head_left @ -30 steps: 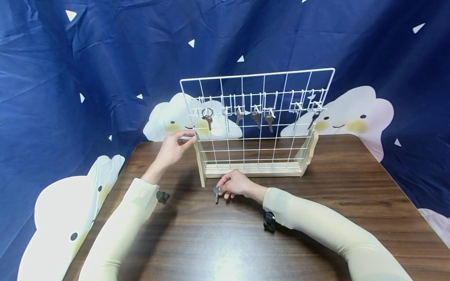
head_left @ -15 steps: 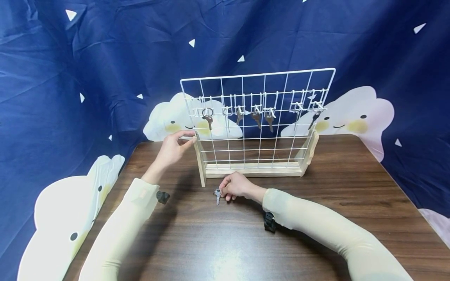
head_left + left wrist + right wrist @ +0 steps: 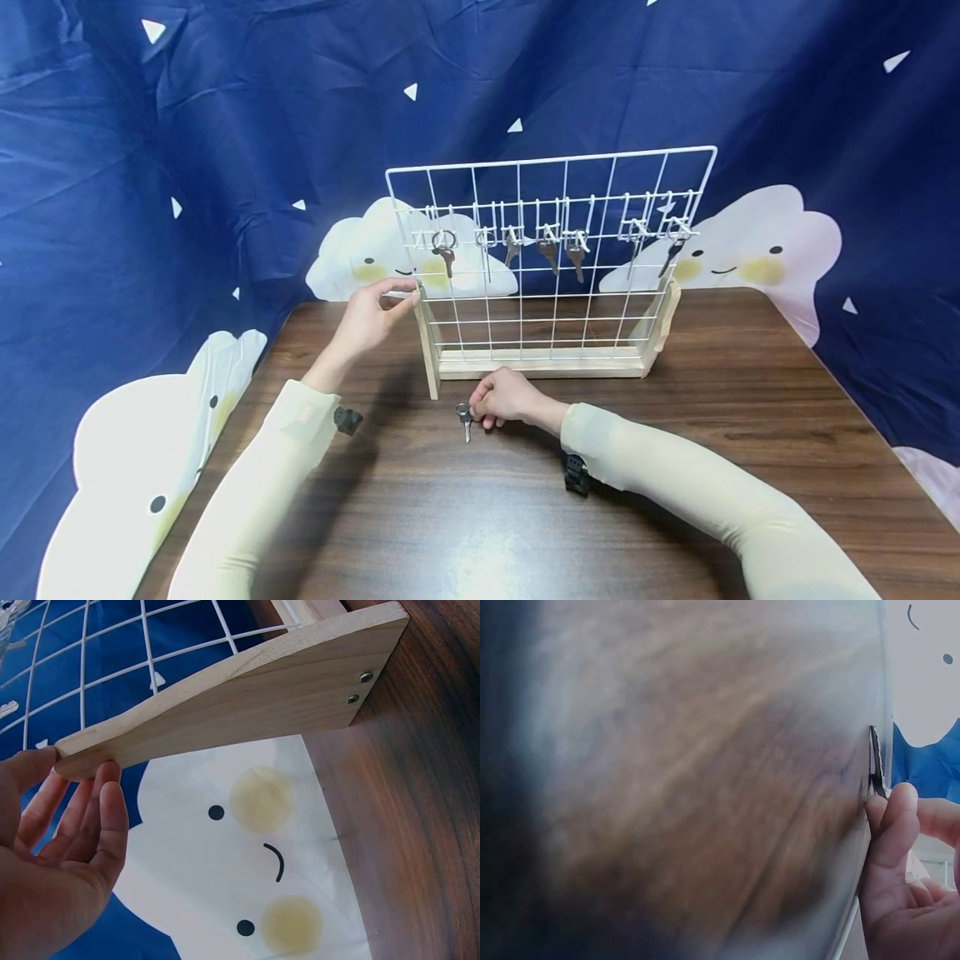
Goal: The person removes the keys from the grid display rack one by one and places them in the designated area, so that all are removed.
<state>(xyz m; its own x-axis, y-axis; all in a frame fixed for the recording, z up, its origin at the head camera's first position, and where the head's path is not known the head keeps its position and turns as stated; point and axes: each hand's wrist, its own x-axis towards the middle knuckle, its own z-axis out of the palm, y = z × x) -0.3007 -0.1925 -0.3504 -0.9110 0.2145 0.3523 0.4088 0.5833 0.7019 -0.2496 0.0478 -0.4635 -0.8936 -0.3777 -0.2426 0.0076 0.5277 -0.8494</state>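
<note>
My right hand (image 3: pixel 504 395) is low over the table in front of the rack, pinching a small metal key (image 3: pixel 467 431) that has a ring at its top. In the right wrist view the key (image 3: pixel 877 757) shows edge-on as a thin dark strip at the fingertips. My left hand (image 3: pixel 365 317) holds the upper end of the rack's left wooden side panel (image 3: pixel 429 346). The left wrist view shows the thumb on one side of this panel (image 3: pixel 225 705) and fingertips against the other.
A white wire grid (image 3: pixel 551 156) rises from a wooden base (image 3: pixel 540 364). Several keys hang from its hooks, among them a brown key (image 3: pixel 448 260) on a ring at the left. Behind the dark wooden table (image 3: pixel 675 483) hangs a blue cloth (image 3: pixel 285 108) printed with clouds.
The key in my right hand has turned and moved slightly down and right, and its ring now shows. My left hand stays on the panel.
</note>
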